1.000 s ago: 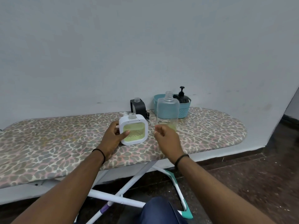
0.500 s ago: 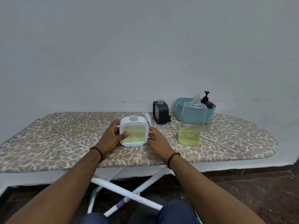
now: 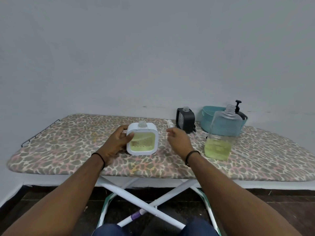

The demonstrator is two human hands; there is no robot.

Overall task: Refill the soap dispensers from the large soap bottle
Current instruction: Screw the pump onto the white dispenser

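Note:
A white square soap dispenser (image 3: 142, 141) with yellow-green soap inside and an uncapped neck stands on the ironing board (image 3: 71, 147). My left hand (image 3: 117, 142) grips its left side. My right hand (image 3: 178, 139) hovers just right of it, fingers loosely curled, holding nothing. The large clear soap bottle (image 3: 221, 133), uncapped and about a third full of yellow-green soap, stands to the right. A black square dispenser (image 3: 185, 120) with an open neck stands behind. A white pump head (image 3: 169, 123) lies near it.
A teal basket (image 3: 208, 119) at the back right holds a black pump bottle (image 3: 238, 110). The leopard-print board stands against a plain wall; its metal rack (image 3: 39, 132) is at the far left. White crossed legs (image 3: 143, 201) are below, above my knees.
My right hand let go of the white dispenser's right side and lifted away toward the right. The left hand kept its hold. The camera view shifted left, with the bottle now further right.

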